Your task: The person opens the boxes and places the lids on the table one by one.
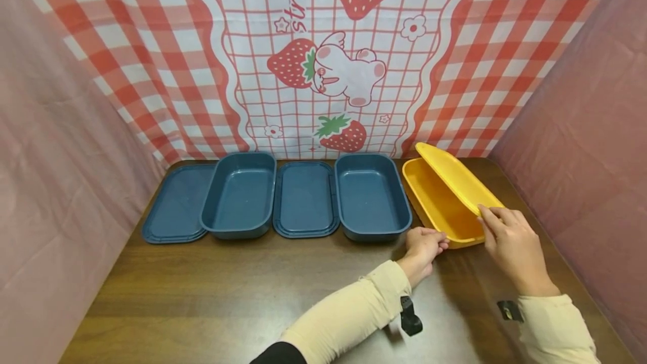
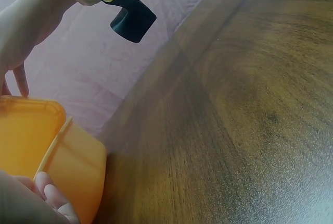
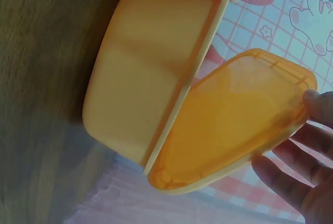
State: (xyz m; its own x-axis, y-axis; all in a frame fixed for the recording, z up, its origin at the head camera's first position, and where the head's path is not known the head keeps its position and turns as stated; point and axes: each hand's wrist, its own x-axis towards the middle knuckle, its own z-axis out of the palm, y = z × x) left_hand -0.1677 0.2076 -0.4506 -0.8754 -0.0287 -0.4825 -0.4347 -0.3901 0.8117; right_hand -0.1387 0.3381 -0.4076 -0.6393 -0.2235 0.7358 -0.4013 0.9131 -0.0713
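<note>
A yellow box stands at the right end of the row on the table. Its yellow lid is tilted over the opening, with a gap on the left side. In the right wrist view one corner of the lid meets the box's rim, while the rest slants away. My left hand pinches the near left corner of the box's rim. My right hand grips the lid's near edge between thumb and fingers. The inside of the box is partly hidden beneath the lid.
Left of the yellow box are two open blue boxes. One blue lid lies between them, another blue lid at the far left. Behind the table hangs a strawberry-print cloth; pink cloth flanks it.
</note>
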